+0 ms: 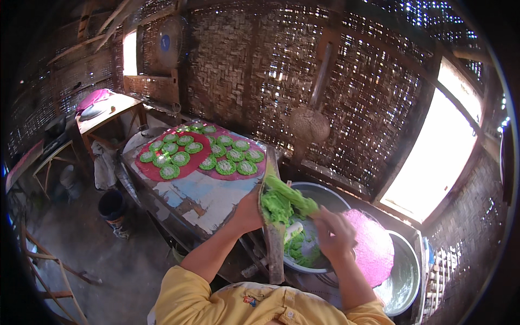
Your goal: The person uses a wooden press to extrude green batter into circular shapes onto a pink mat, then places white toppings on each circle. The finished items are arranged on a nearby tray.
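In front of me a narrow wooden board (pixel 276 254) stands over the near edge of the table, with soft bright green dough (pixel 275 207) heaped on it. My left hand (pixel 248 213) is closed on the board's left side, its fingertips partly hidden behind the wood. My right hand (pixel 335 233) is closed at the lower right end of a long green dough strip (pixel 295 197) that slants up to the board; whether a tool lies inside it I cannot tell. Beneath, a metal basin (pixel 323 188) holds more green dough and a pale stick-like piece (pixel 293 231).
Several green lacy dough rounds (pixel 180 158) lie on red and pink round mats (pixel 157 174) on the worn table (pixel 211 219). Right of the basin are a pink round mat (pixel 368 244) and another metal basin (pixel 409 271). A dark bucket (pixel 112 206) stands on the floor at left.
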Available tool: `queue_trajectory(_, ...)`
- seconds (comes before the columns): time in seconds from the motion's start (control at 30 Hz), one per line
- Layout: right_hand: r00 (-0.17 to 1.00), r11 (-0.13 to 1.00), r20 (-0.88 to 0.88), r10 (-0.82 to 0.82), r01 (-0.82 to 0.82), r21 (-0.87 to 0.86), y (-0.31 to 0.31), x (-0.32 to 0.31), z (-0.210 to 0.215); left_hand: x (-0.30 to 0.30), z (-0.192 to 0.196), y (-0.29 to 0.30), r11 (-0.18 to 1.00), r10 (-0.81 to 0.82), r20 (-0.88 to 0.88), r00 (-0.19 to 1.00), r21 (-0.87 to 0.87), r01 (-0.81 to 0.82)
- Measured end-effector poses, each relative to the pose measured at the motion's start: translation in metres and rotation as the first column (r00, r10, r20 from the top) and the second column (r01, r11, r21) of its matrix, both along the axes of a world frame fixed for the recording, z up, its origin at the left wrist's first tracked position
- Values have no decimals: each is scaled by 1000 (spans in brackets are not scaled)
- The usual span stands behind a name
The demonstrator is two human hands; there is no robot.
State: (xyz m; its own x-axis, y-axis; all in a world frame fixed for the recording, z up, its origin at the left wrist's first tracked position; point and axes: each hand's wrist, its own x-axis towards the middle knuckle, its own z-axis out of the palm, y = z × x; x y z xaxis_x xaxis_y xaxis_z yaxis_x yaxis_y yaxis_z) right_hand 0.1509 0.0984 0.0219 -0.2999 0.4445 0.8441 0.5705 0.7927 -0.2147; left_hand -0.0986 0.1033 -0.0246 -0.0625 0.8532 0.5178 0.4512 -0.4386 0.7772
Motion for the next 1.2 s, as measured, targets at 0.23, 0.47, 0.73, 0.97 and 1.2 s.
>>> queue_trajectory(0.23, 935, 936, 58, 349, -351, 27, -19, -9, 4, -20, -10, 16, 927, -205, 532, 822, -165, 338)
queue_trajectory(0.47, 996, 997, 50, 73, -73, 4, 14, -21, 8, -19, -26, 16, 955, -293, 180, 939, 16, 295)
queue_trajectory(0.73, 952, 716, -204, 226, -305, -628, 25, 9, -52, -75, -35, 4, 966, -213, 432, 877, -44, 256)
queue_trajectory(0.97, 974, -35, -221, -58, -223, -974, 51, 9, -112, -60, -19, -28, 821, -571, 642, 512, 422, 385)
queue_trajectory(1.2, 174, -636, -957, -230, -772, 13, -27, -5, -61, 6, 22, -21, 501, -858, 465, 220, 661, 558)
